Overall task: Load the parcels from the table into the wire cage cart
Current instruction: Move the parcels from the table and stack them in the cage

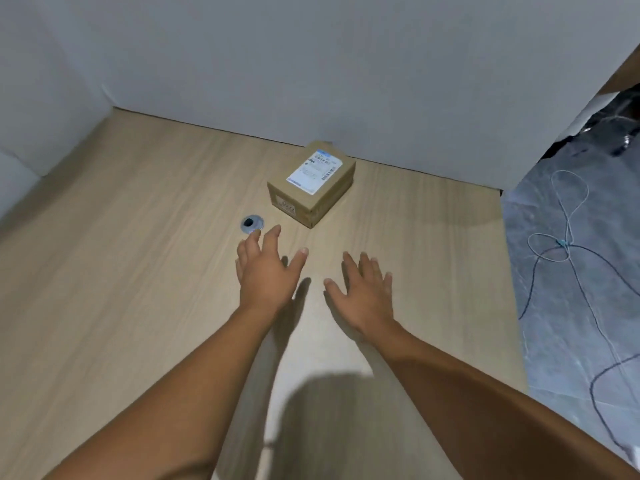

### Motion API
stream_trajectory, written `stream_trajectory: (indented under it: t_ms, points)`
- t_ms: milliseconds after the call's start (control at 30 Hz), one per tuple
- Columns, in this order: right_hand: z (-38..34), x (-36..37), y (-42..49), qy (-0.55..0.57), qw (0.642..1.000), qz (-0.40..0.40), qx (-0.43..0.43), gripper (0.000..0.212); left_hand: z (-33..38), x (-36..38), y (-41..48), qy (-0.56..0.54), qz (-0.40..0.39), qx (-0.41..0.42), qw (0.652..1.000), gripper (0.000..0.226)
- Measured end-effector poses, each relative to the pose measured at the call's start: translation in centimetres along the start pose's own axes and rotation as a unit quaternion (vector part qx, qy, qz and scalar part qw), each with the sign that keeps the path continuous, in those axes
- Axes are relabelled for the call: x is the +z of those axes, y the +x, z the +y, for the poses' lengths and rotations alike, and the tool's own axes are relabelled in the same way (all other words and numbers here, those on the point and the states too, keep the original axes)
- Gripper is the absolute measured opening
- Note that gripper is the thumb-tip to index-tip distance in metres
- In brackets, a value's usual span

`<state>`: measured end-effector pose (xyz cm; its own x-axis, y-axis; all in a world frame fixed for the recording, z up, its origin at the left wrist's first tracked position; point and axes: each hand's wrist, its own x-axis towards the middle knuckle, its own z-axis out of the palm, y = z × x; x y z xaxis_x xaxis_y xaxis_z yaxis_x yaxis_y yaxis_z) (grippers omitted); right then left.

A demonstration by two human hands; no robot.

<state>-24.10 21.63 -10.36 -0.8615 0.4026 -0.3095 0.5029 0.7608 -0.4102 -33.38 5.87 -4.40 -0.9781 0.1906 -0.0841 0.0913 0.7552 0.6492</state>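
Note:
One small brown cardboard parcel with a white shipping label on top sits on the light wooden table, near the back wall. My left hand hovers over the table just in front of the parcel, fingers spread and holding nothing. My right hand is beside it to the right, also spread and holding nothing. Both hands are a short way from the parcel and touch nothing. The wire cage cart is out of view.
A round grey cable grommet is set into the table just beyond my left fingertips. White walls close off the table at the back and left. To the right, thin cables lie on the grey floor.

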Motion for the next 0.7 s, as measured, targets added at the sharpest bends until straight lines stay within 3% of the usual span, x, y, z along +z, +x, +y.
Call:
stream_trajectory:
  t_ms: [100, 233, 333, 433, 700]
  points:
    - [0.2, 2.8, 3.5, -0.059, 0.998, 0.003, 0.011, 0.079, -0.1, 1.3, 6.7, 0.004, 0.022, 0.021, 1.0, 0.072]
    - [1.4, 5.9, 4.6, -0.121, 0.983, 0.138, -0.029, 0.079, 0.1, 3.0, 15.4, 0.014, 0.027, 0.028, 0.999, 0.084]
    - [1.6, 6.1, 4.4, -0.129, 0.983, 0.125, -0.027, 0.081, 0.7, 4.2, 18.9, -0.027, -0.006, -0.029, 0.999, 0.101]
    - [1.8, 5.8, 4.8, -0.132, 0.986, 0.099, -0.017, 0.081, 0.6, 4.9, 20.0, -0.138, -0.041, -0.092, 0.985, 0.095]
    - [1.3, 4.3, 4.4, 0.022, 0.996, 0.084, 0.018, 0.088, -3.1, 1.8, 14.3, -0.161, -0.115, -0.174, 0.965, 0.108]
